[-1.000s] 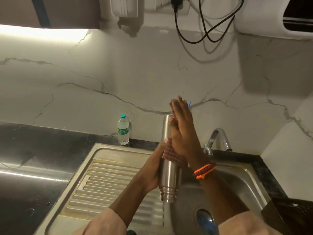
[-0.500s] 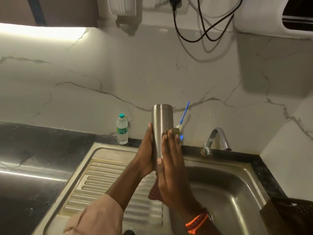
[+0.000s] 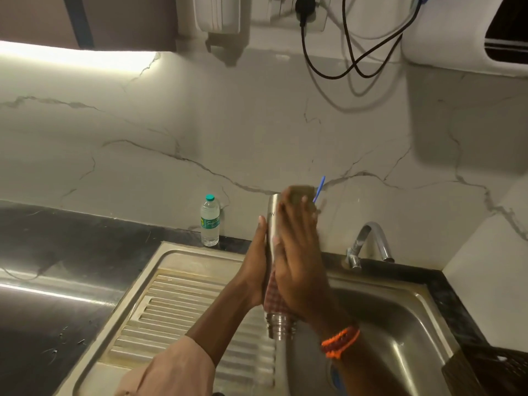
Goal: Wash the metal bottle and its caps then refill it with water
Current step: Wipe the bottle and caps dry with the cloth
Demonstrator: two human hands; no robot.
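Black stone counter (image 3: 57, 252) at far left, glossy, streaked with reflected light. Against the veined marble backsplash (image 3: 143, 124), small clear plastic water bottle (image 3: 210, 221), upright, green cap, green label, liquid level unreadable. Stainless steel sink unit next: ribbed draining board (image 3: 177, 304), dull and stained at the edges, then smooth rounded basin (image 3: 400, 324) to the right.

Held over the seam between board and basin, metal bottle (image 3: 273, 244): brushed steel cylinder, inverted, threaded neck pointing down, flat base up, no cap on it. Left hand (image 3: 255, 270) wrapped round the bottle's left side, fingers curled on the steel, thumb lying up along it. Right hand (image 3: 300, 252) laid flat on the bottle's right side, fingers straight, pressing a red checked cloth (image 3: 274, 295) and an olive-brown scrub pad (image 3: 300, 194) against the wall; pad showing above the fingertips near the base, blurred. Orange braided band (image 3: 340, 342) on the right wrist.

Behind the pad, thin blue handle (image 3: 319, 188) leaning on the marble. Curved chrome tap (image 3: 368, 241) at the basin's back rim. Dark ribbed crate (image 3: 497, 372) at the lower right corner.
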